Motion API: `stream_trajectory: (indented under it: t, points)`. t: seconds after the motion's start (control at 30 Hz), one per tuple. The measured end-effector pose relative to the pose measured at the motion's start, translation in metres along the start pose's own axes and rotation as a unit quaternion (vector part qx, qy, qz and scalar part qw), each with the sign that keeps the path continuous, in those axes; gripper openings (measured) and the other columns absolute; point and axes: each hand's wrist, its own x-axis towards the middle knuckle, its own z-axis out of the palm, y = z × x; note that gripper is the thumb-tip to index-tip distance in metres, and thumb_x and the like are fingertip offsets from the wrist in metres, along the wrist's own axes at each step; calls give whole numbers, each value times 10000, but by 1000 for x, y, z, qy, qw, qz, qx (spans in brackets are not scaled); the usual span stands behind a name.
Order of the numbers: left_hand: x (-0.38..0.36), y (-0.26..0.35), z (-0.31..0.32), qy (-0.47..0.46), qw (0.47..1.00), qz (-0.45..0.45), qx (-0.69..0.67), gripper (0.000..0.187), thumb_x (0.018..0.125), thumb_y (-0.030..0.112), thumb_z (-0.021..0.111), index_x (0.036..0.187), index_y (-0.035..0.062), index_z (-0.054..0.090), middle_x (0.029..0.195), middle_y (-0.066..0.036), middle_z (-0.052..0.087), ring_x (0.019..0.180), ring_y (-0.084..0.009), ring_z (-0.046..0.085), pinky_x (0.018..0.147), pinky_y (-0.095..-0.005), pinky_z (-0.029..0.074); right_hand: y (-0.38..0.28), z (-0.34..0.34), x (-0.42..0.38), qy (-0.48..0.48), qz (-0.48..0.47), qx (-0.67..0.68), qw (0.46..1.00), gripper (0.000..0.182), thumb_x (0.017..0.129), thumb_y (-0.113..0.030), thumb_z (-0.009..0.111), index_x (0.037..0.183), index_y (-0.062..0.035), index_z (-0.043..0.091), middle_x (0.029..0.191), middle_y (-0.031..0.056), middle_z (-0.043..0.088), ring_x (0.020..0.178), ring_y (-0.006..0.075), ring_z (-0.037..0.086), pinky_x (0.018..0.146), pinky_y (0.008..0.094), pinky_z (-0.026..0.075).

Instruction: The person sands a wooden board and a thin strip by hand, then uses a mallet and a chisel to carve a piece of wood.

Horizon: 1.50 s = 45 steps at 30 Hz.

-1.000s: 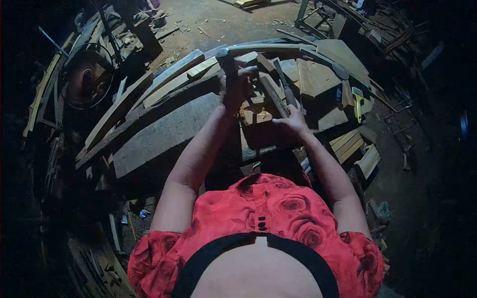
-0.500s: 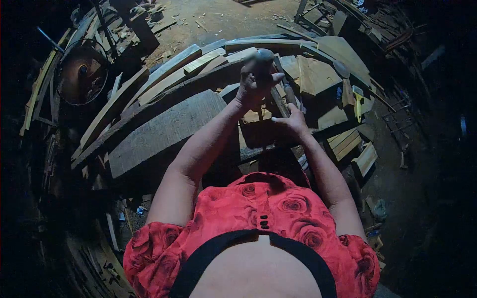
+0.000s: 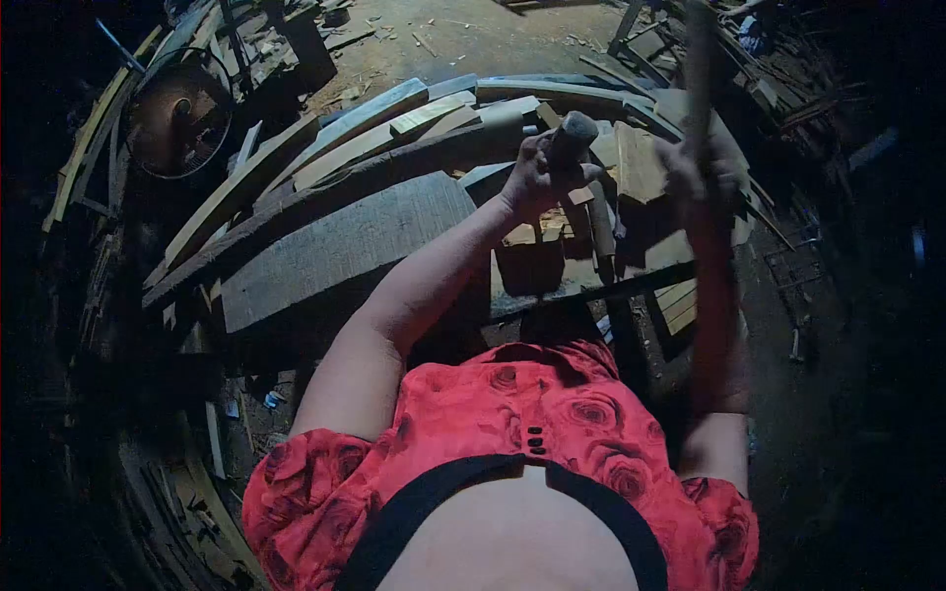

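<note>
My left hand (image 3: 537, 182) is closed around a thick, dark handle with a rounded grey end (image 3: 579, 124), tilted up towards me over the bench; its lower end is hidden. To the right, my right hand (image 3: 698, 169) is raised and blurred, wrapped round a long, stick-like bar (image 3: 699, 74) that stands nearly upright. Just below and right of my left hand, a round wooden handle (image 3: 600, 225) rests on the bench by pale wood pieces (image 3: 522, 234).
A broad grey plank (image 3: 345, 246) and several long boards (image 3: 360, 158) spread left across the bench. A round fan (image 3: 180, 120) stands at the far left. Stacked timber (image 3: 680, 305) lies low on the right, and scraps litter the floor (image 3: 443, 39).
My right hand has lifted away from the bench to the right and now holds the long bar up. My left hand keeps its grip, while the view has shifted slightly.
</note>
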Motion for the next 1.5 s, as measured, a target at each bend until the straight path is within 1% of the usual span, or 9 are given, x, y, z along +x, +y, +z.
stream_trajectory:
  t: [0.1, 0.17, 0.47, 0.6, 0.8, 0.93, 1.1, 1.23, 1.5]
  points:
    - [1, 4, 0, -6, 1000, -8, 29, 255, 701, 158, 665, 866, 13, 534, 724, -28, 541, 674, -86, 511, 591, -285, 438, -67, 7, -13, 109, -150, -139, 973, 282, 742, -225, 679, 830, -17, 510, 661, 82, 542, 626, 161, 556, 557, 306, 448]
    - [5, 7, 5, 10, 998, 49, 46, 254, 705, 152, 667, 870, 7, 538, 734, -21, 555, 685, -77, 517, 601, -275, 445, -39, 5, -4, -104, -358, -181, 910, 348, 703, -198, 695, 927, -3, 514, 755, 107, 555, 687, 225, 553, 628, 332, 450]
    - [4, 10, 5, -18, 995, -6, -96, 262, 695, 161, 699, 867, 17, 564, 730, 2, 574, 675, -60, 515, 615, -239, 446, -106, -18, -2, 31, -85, -289, 953, 421, 702, -194, 666, 1043, -6, 508, 801, 115, 590, 662, 194, 561, 625, 311, 464]
    - [4, 5, 8, -36, 997, -6, -68, 305, 693, 161, 708, 929, 19, 576, 761, 5, 586, 694, -52, 498, 631, -234, 440, -55, -25, 2, -148, -320, -450, 821, 441, 711, -237, 671, 1047, -2, 507, 799, 96, 592, 614, 144, 556, 560, 297, 459]
    - [6, 6, 13, -50, 990, -17, -129, 388, 693, 169, 700, 1037, 36, 578, 801, -8, 597, 729, -59, 496, 658, -253, 447, -91, -32, -1, 68, -68, -109, 989, 416, 696, -218, 687, 1025, -29, 517, 783, 160, 591, 717, 235, 606, 623, 334, 466]
    - [9, -3, 14, -48, 993, -22, -106, 351, 705, 155, 704, 1004, 30, 570, 804, 0, 573, 727, -63, 487, 654, -243, 440, -51, -26, -11, -116, -256, -476, 833, 379, 706, -196, 687, 997, -15, 526, 808, 118, 568, 751, 222, 575, 644, 336, 458]
    - [9, -5, 15, -63, 983, -73, -157, 305, 720, 152, 710, 950, 18, 562, 771, 7, 550, 719, -69, 488, 636, -244, 436, -82, -34, -7, 30, -9, -46, 998, 396, 744, -135, 616, 1097, -11, 489, 985, 151, 592, 929, 307, 570, 802, 377, 438]
    - [13, 2, 13, -45, 998, -6, -49, 301, 725, 177, 701, 940, 17, 564, 754, -2, 551, 713, -73, 498, 624, -250, 438, -45, -20, -13, -144, -310, -370, 864, 470, 729, -217, 638, 1127, -16, 492, 996, 175, 587, 965, 288, 567, 844, 387, 413]
    - [9, -6, 19, -55, 977, -88, -184, 263, 718, 78, 696, 934, 28, 556, 814, 14, 545, 732, -76, 487, 656, -250, 429, -39, -15, -24, 51, -15, -177, 983, 419, 686, -147, 680, 1046, -14, 512, 944, 170, 568, 778, 262, 570, 712, 372, 445]
